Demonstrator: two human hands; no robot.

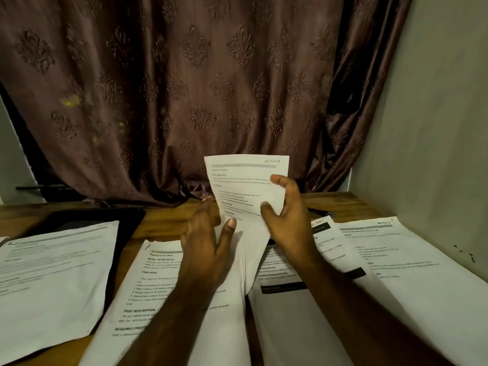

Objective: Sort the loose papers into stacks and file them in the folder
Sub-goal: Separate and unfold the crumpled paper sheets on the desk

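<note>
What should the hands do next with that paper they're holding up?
Probably lay it on a stack of its own. The raised sheet, gripped by the left hand and right hand, reads "SECTION 6", while the sheets on the table at right show other section headings, so it likely doesn't belong with them.

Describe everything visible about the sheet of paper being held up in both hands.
The held sheet is white printed paper, raised upright above the wooden table in front of the curtain. "SECTION 6" is printed at its top right corner, with a grey bar and blurred lines of text below. It bends and curls toward its lower end. The right hand grips its right edge, thumb on the front; the left hand holds its lower left, thumb pressing the front.
</note>
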